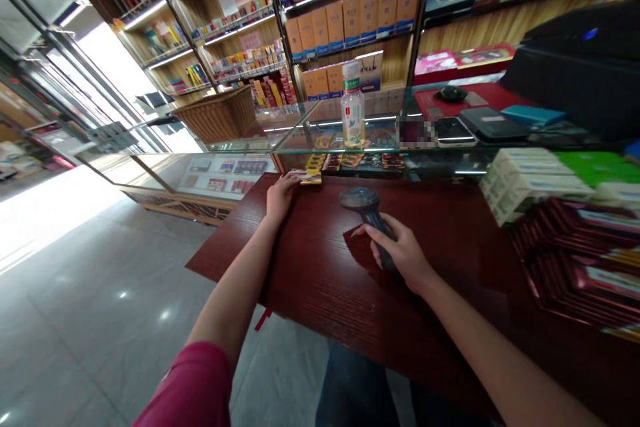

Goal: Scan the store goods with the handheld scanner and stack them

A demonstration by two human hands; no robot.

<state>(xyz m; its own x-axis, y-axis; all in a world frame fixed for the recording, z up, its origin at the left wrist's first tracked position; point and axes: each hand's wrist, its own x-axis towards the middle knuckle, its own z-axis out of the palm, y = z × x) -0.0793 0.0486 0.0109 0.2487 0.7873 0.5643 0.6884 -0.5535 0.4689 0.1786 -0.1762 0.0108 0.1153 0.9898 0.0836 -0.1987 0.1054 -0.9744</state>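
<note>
My right hand point(403, 250) is wrapped round the handle of a dark barcode scanner point(359, 198). A small blue light shows on the scanner's head, which is tilted above the dark red-brown wooden counter point(310, 267). My left hand point(281, 195) reaches to the counter's far left, its fingers closed on the left end of a small flat yellow-and-white pack point(309, 177). What kind of pack it is cannot be made out. Just beyond it, several similar small packs point(333, 161) lie under the glass of the display case point(300, 140).
A clear plastic bottle point(353, 110) stands on the glass, with a phone point(454, 131) farther right. Stacked maroon packs point(575, 253) and pale boxes point(535, 180) crowd the counter's right side. A wicker basket point(220, 113) sits back left. Shelves of boxes line the wall.
</note>
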